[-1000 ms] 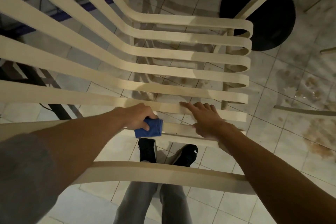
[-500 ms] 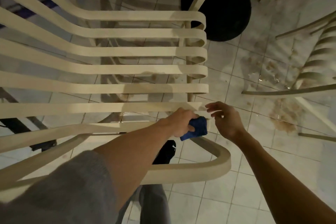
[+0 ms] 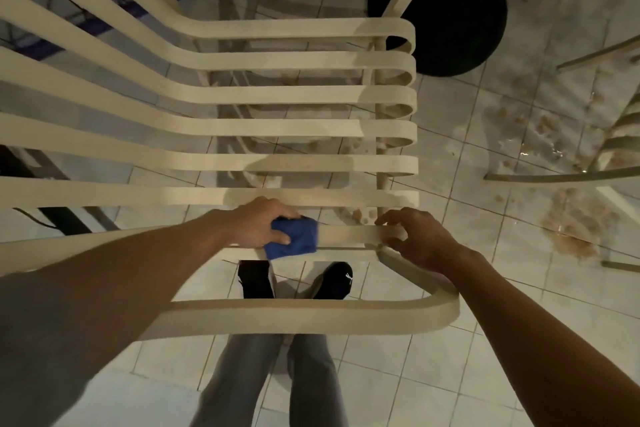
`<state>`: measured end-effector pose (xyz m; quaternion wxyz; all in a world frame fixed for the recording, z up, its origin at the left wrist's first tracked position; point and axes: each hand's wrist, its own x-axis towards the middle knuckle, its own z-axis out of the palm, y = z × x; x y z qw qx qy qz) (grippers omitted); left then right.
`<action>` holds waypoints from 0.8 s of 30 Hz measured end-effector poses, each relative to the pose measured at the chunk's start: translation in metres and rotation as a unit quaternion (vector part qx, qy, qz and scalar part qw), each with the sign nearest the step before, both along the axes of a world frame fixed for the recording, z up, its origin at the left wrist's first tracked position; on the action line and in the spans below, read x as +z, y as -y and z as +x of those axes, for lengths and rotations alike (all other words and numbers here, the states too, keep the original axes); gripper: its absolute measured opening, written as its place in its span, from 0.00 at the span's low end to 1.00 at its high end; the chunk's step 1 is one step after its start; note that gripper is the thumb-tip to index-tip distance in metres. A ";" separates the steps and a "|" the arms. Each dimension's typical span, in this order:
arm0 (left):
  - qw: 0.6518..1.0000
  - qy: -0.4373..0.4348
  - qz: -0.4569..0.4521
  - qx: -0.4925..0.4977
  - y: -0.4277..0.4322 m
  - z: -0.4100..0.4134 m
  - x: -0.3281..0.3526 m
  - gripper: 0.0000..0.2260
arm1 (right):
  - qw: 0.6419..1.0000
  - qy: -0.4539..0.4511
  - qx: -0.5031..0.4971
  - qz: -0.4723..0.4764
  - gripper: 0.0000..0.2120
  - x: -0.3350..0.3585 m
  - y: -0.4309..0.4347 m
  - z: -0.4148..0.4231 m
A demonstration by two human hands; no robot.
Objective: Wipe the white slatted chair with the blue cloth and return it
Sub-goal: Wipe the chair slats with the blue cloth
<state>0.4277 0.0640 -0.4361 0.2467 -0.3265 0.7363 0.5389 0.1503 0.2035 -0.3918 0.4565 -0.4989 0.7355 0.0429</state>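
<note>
The white slatted chair (image 3: 298,128) fills the view from above, its slats running left to right and curling under at the right end. My left hand (image 3: 263,224) grips a folded blue cloth (image 3: 294,241) and presses it on the nearest seat slat. To its right, my right hand (image 3: 419,241) holds the right end of that same slat, fingers curled over its edge. The chair's outer frame rail (image 3: 311,317) curves below both hands.
A round black object (image 3: 450,10) stands on the tiled floor beyond the chair's right end. Part of another slatted chair (image 3: 568,177) reaches in from the right. Brown stains and wet patches (image 3: 571,229) mark the tiles. My black shoes (image 3: 332,281) stand under the frame rail.
My left hand with the cloth has slid back to the left along the nearest slat. My right hand, lifted off half a second ago, now holds the slat's right end.
</note>
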 end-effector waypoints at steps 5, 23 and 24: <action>0.996 0.062 -0.054 0.020 0.016 0.050 0.004 0.10 | 1.000 -0.013 0.001 0.020 0.17 0.001 -0.003 0.000; 0.944 -0.169 -0.118 0.259 -0.043 -0.020 0.237 0.22 | 0.926 0.259 -0.224 -0.160 0.33 0.201 0.000 0.074; 0.938 -0.185 -0.119 0.270 -0.047 -0.024 0.255 0.20 | 0.904 0.297 -0.264 -0.159 0.31 0.215 -0.005 0.076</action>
